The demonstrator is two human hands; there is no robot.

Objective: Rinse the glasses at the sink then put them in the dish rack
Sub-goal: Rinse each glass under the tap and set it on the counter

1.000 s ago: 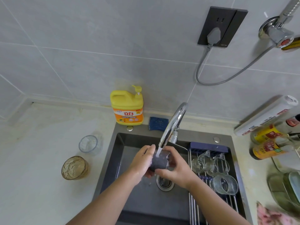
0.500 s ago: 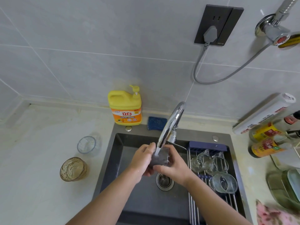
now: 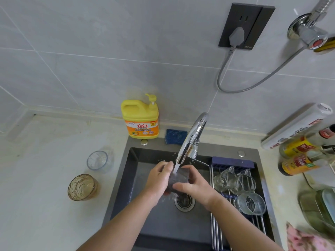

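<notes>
**Roughly halfway: three racked, one under the water, two waiting**

So here's where things stand, as best I can judge.

The dish rack (image 3: 215,229) sits across the right side of the sink (image 3: 145,223) and has three pieces in it. A pair of clear glasses (image 3: 223,180) lies tipped side by side toward the back of the sink. A ribbed glass (image 3: 251,203) lies nearer the front. I'd count all three as done.

The one in progress is a glass (image 3: 178,179) held over the middle of the sink, just above the drain (image 3: 184,201). The stream from the faucet (image 3: 192,136) is hitting its top. Both hands are gripping it. The left hand (image 3: 159,180) has its fingers curled round the left side, and the right hand (image 3: 194,187) wraps the right side and front. The glass looks dark, but I can't tell if it's tinted or if that's just the sink showing through.

What's left is two pieces standing upright on the counter (image 3: 45,178), left of the sink:
- a clear glass (image 3: 97,160), near the sink's back-left corner
- an amber glass (image 3: 81,186), further toward the front and further out from the sink's edge

Nobody's touching either one, so my guess is they're unrinsed.

By my count that's three of six in, one mid-rinse and two to go. The rack has bare bars toward the front of the sink, so room shouldn't be an issue.
</notes>
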